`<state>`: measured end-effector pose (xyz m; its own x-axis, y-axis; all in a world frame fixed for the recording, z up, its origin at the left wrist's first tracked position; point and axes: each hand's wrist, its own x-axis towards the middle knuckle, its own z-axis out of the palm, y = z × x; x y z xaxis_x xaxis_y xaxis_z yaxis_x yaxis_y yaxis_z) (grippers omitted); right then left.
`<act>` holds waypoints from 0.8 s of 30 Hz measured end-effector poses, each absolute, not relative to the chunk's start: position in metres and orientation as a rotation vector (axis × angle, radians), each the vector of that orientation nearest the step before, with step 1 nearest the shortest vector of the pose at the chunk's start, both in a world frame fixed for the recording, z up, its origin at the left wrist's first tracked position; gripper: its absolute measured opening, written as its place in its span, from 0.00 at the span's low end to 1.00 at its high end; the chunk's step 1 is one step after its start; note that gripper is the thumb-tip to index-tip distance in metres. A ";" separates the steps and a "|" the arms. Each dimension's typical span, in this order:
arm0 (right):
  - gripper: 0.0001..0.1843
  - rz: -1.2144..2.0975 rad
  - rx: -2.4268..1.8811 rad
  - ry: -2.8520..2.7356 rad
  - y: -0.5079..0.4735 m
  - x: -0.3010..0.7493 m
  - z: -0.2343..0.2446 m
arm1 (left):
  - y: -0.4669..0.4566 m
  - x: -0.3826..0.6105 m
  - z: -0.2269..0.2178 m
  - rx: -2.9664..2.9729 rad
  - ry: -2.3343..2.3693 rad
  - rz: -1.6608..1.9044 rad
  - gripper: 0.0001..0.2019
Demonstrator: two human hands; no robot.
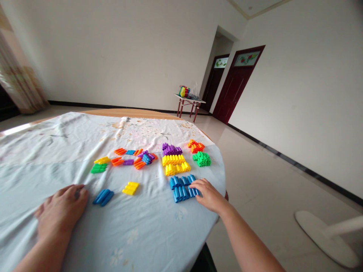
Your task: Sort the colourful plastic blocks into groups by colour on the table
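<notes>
My right hand (pixel 208 194) reaches over the table's right side, its fingers and thumb closed at the right end of a stack of blue plastic tubes (pixel 180 193). The fingertips partly cover the tubes there. My left hand (pixel 62 206) rests on the cloth with nothing visible in it, its fingers loosely spread. Just right of it lies a small blue tube group (pixel 103 197), and beyond that a yellow tube group (pixel 131 188). Yellow tube stacks (pixel 176 165) and purple tube stacks (pixel 172 149) stand behind the blue ones.
Green tubes (pixel 202 159) and orange tubes (pixel 195 146) are piled near the right edge of the tablecloth (pixel 141 226). Left of centre are a green group (pixel 99 168), a yellow group (pixel 102 160) and mixed orange, purple and blue groups. A small table (pixel 190 99) stands by the far wall.
</notes>
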<state>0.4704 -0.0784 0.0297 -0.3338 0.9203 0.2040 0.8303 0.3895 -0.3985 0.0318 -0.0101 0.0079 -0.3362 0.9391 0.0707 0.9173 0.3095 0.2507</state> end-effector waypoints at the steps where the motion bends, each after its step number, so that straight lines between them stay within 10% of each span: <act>1: 0.24 0.314 -1.503 -2.248 -0.078 0.470 0.029 | -0.010 0.032 0.008 1.754 2.467 0.384 0.28; 24: 0.13 0.328 -1.390 -2.036 -0.072 0.413 0.057 | -0.017 0.037 0.011 1.740 2.440 0.512 0.25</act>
<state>0.4134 -0.0719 0.0570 -0.2331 0.9009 0.3660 0.7404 0.4084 -0.5339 0.0375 -0.0166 0.0107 -0.3415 0.9333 0.1114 0.8993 0.2900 0.3274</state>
